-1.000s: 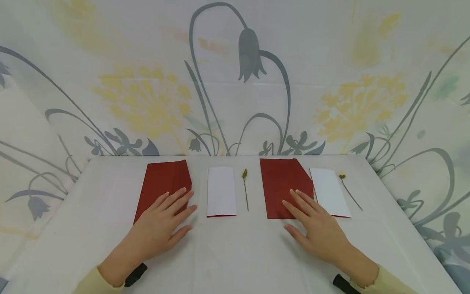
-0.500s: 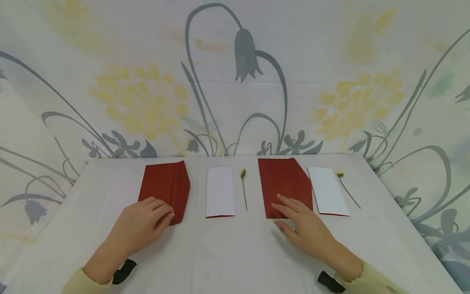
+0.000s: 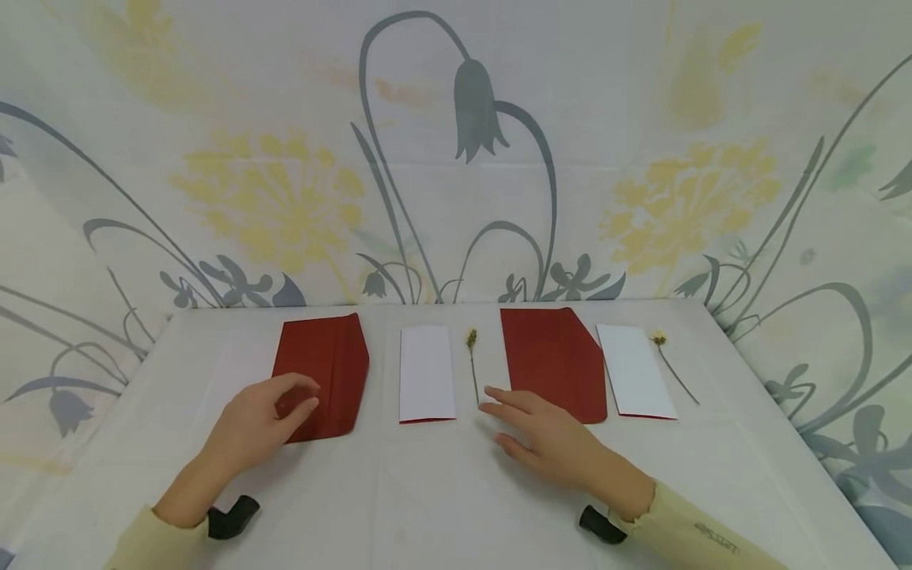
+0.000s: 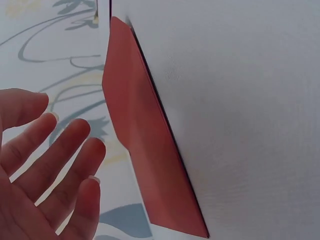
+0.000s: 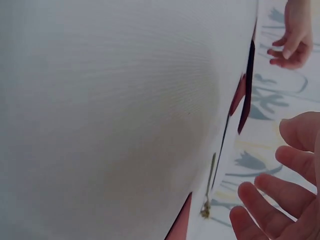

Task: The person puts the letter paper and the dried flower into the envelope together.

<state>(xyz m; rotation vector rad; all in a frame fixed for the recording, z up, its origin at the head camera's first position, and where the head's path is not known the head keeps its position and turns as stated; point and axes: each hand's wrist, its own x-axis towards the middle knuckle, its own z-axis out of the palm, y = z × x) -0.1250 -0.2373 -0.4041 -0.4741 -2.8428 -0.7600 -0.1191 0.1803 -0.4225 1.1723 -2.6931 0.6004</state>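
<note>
My left hand (image 3: 249,423) hovers over the near left part of the left red envelope (image 3: 347,380), fingers loosely bent and holding nothing. The left wrist view shows that envelope (image 4: 145,150) apart from the fingertips. Between the two envelopes my right hand (image 3: 556,443) is held with relaxed fingers, its fingertips near the stem end of a dried flower (image 3: 472,342). It overlaps the near edge of the right red envelope (image 3: 552,356). In the right wrist view its fingers (image 5: 265,207) are spread and grip nothing; whether they touch the table cannot be told.
A folded white card (image 3: 426,372) with a red lower edge lies right of the left envelope. A second white card (image 3: 634,372) and a yellow dried flower (image 3: 659,340) lie at the right. White cloth covers the table (image 3: 427,507), backed by a flower-printed curtain (image 3: 456,198).
My right hand has moved left, from the right envelope toward the middle flower's stem. My left hand has shifted slightly left and its fingers have bent more. Envelopes, cards and flowers stay in place.
</note>
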